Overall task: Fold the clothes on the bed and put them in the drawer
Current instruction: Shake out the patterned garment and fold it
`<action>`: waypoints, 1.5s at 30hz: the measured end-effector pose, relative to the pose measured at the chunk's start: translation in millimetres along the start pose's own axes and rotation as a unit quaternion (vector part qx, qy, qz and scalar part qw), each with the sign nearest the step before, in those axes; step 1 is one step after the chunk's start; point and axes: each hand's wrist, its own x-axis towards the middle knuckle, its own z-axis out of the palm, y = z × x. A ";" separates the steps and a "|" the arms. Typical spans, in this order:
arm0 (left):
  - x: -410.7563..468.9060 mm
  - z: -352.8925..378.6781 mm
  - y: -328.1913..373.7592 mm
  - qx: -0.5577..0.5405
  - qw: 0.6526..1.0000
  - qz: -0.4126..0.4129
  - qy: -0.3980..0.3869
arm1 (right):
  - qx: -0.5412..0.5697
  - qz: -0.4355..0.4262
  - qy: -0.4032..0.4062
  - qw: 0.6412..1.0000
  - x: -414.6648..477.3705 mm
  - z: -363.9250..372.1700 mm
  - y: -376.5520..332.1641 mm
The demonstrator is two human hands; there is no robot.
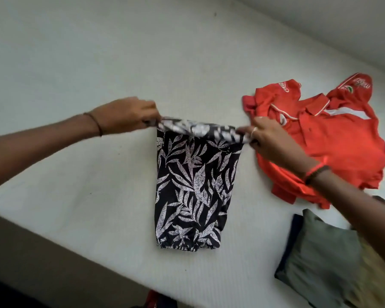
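A dark garment with a white leaf print (193, 187) lies lengthwise on the white bed (98, 63), its gathered elastic end toward me. Its far end is lifted off the sheet and curls over. My left hand (126, 115) pinches the far left corner of that end. My right hand (268, 138) pinches the far right corner. An orange polo shirt (333, 138) with white trim lies spread and rumpled to the right, partly under my right forearm.
A folded grey-green garment (320, 258) sits on a dark one at the bed's near right corner. The bed's near edge runs diagonally from left to bottom middle, with dark floor below. Something red shows at the bottom edge (152, 301).
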 end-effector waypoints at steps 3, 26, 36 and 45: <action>-38.7 28.5 33.9 -0.013 0.998 0.034 -0.050 | -0.028 -0.045 -0.071 0.996 -52.9 31.2 -32.3; 70.0 55.9 15.0 -0.175 0.892 -0.253 -0.330 | 0.141 0.168 -0.342 0.914 48.9 40.4 8.1; 65.4 48.2 0.8 -0.128 0.909 -0.230 -0.323 | 0.260 0.192 -0.363 0.874 40.4 19.4 25.1; 41.0 -6.2 21.0 0.005 0.984 -0.168 -0.065 | 0.140 0.148 -0.135 0.970 24.5 -27.0 4.9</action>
